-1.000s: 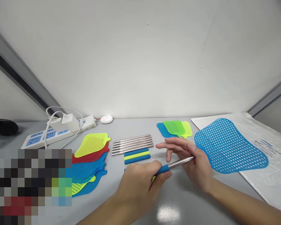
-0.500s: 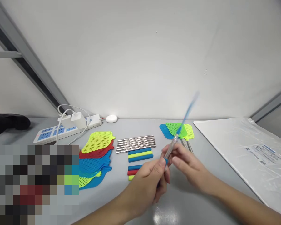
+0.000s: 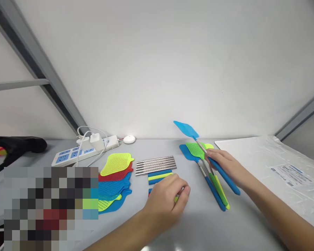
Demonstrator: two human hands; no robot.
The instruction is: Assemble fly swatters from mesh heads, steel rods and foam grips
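My right hand [image 3: 225, 164] is closed round the metal rod and upper blue grip of a blue fly swatter [image 3: 221, 173], held tilted with its head up to the left. Beneath it on the table lie a blue fly swatter [image 3: 211, 188], a green one [image 3: 217, 186] and a yellow one [image 3: 222, 191], side by side. Curled with nothing visible in it, my left hand [image 3: 169, 198] is over the loose handle grips [image 3: 161, 176], hiding part of them. Behind these grips several metal rods [image 3: 155, 165] lie in a row.
Loose swatter heads [image 3: 117, 164] in yellow, red and blue overlap at left. Behind them are a power strip [image 3: 85, 151] with white chargers and a small white case [image 3: 129, 139]. A plastic-wrapped white panel [image 3: 272, 153] lies at right. Pixelation covers the lower left.
My left hand has let go of the blue fly swatter and moved slightly left. The right hand has carried it rightward over the other swatters, its head now pointing left.
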